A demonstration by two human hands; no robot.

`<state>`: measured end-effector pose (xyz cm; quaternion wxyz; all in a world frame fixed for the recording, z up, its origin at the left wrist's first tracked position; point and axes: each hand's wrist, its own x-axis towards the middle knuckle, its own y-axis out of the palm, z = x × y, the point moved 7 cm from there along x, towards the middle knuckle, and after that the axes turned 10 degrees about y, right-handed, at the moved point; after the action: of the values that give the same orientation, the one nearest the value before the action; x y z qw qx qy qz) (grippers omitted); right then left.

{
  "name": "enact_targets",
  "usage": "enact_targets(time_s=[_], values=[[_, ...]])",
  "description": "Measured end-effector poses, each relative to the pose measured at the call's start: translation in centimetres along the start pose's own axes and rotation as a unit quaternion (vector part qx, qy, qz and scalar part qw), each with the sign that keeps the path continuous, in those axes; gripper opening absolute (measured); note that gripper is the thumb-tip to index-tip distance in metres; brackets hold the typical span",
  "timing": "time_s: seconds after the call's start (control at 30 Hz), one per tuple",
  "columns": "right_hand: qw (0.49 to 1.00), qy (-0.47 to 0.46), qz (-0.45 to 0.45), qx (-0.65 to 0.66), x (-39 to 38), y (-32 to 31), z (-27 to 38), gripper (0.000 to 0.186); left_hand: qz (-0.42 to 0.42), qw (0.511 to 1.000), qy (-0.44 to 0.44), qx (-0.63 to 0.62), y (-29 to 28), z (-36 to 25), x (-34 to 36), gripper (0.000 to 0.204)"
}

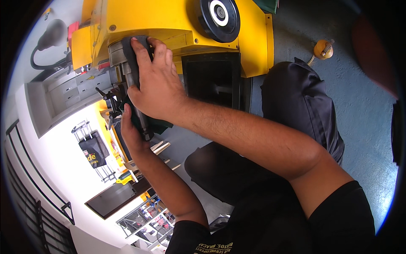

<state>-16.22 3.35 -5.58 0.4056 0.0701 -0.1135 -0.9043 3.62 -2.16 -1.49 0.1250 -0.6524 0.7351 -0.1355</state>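
A yellow machine [148, 15] carries a black round wheel with a pale ring [220, 15]. A metal cylinder and shaft [144, 131] runs downward below its housing. My right hand [156, 80] is closed on a dark grey pad [130, 55] against the cylinder, with fingertips near the housing. Lower down, my left hand [133, 131] curls beside the shaft and a dark green cloth [160, 125]; what it grips is partly hidden.
A black rectangular frame [194, 80] sits under the machine. My bent legs [292, 97] are below me on the grey floor [363, 139]. A small yellow round object [323, 49] lies at right. A white wall [55, 169] with racks fills the left.
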Motion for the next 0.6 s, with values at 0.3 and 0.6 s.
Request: enact_targets(time_s=[0.3,0.6], values=[[1.000,-0.003,-0.005,0.013,0.05,0.19,0.03,0.089,-0.008,1.000,-0.004,0.001,0.10,0.00,0.15,0.042],[1.000,-0.003,0.003,0.016,0.32,0.05,-0.06,0.087,-0.019,1.000,-0.004,0.002,0.11,-0.06,-0.08,0.044]])
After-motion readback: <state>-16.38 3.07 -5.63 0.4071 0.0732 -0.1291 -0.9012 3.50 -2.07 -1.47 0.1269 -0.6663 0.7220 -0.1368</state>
